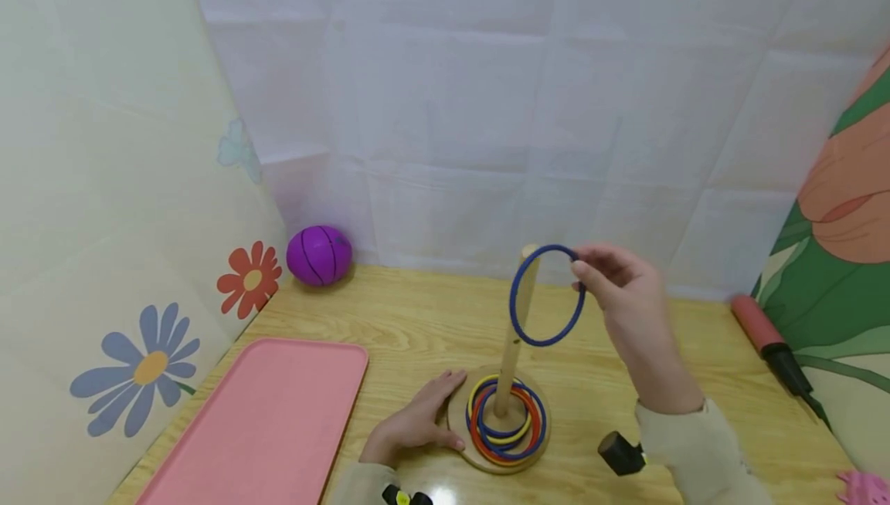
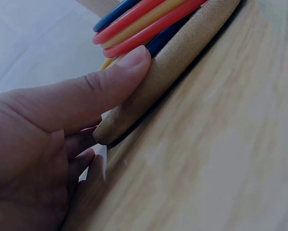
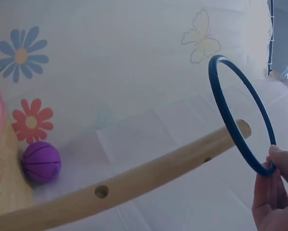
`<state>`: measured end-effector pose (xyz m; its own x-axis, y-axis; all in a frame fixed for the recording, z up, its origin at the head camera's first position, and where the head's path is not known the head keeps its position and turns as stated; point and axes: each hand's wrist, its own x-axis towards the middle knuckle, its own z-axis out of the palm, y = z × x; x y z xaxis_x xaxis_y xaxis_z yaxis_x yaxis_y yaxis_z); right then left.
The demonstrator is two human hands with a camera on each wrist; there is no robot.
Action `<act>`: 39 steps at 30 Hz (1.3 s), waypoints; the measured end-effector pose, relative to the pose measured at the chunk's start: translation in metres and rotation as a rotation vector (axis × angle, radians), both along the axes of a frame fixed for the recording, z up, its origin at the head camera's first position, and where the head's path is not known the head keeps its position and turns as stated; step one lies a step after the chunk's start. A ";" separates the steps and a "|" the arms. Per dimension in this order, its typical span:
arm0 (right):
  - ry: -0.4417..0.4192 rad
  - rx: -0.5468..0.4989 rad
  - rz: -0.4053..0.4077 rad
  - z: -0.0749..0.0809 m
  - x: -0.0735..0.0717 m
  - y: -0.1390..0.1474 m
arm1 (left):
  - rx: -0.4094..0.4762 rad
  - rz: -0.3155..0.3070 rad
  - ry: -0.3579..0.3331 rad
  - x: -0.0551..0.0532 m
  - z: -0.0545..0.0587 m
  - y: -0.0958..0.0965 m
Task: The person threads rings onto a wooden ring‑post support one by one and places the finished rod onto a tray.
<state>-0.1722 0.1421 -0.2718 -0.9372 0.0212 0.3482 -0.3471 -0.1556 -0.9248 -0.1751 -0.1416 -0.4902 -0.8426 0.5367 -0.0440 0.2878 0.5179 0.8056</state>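
My right hand (image 1: 629, 296) pinches a blue ring (image 1: 514, 312) by its edge, between thumb and fingers. The ring is tilted nearly upright beside the top of a wooden post (image 1: 510, 358). In the right wrist view the post's tip (image 3: 244, 128) shows within the ring's outline; I cannot tell whether it passes through. Several blue, red and yellow rings (image 1: 478, 432) lie stacked around the post's foot. My left hand (image 1: 420, 416) holds the round wooden base (image 1: 456, 412) at its left edge, thumb (image 2: 134, 57) on top and fingers partly hidden along the rim.
A pink tray (image 1: 271, 412) lies on the table at the left. Behind it, a purple ball (image 1: 320, 255) rests by the wall. A red and black hand pump (image 1: 775, 347) lies along the right side, with a pink object (image 1: 864, 487) at the near right corner.
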 end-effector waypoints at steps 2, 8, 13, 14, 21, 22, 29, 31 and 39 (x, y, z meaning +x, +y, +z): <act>-0.027 -0.037 -0.017 0.000 -0.002 -0.007 | 0.001 0.003 0.002 0.000 0.000 0.000; -0.080 -0.069 -0.058 -0.005 -0.009 -0.018 | 0.001 -0.002 0.008 -0.001 0.000 0.000; -0.135 -0.006 -0.080 -0.014 -0.013 -0.020 | 0.006 -0.004 0.008 -0.001 -0.001 0.000; -0.143 0.004 -0.081 -0.016 -0.013 -0.020 | 0.005 -0.004 0.010 -0.001 -0.001 -0.001; -0.163 0.024 -0.056 -0.034 -0.018 -0.022 | 0.000 -0.003 0.015 -0.001 -0.001 -0.001; -0.171 0.035 -0.051 -0.037 -0.018 -0.022 | 0.001 -0.003 0.013 -0.001 -0.001 -0.001; -0.249 0.093 -0.056 -0.057 -0.023 -0.022 | 0.005 -0.003 0.008 -0.001 0.000 0.000; -0.262 0.121 -0.060 -0.062 -0.025 -0.022 | 0.002 -0.004 0.013 0.000 0.000 0.000; -0.239 0.349 -0.054 -0.083 -0.025 -0.021 | -0.007 -0.002 0.024 -0.001 -0.001 -0.001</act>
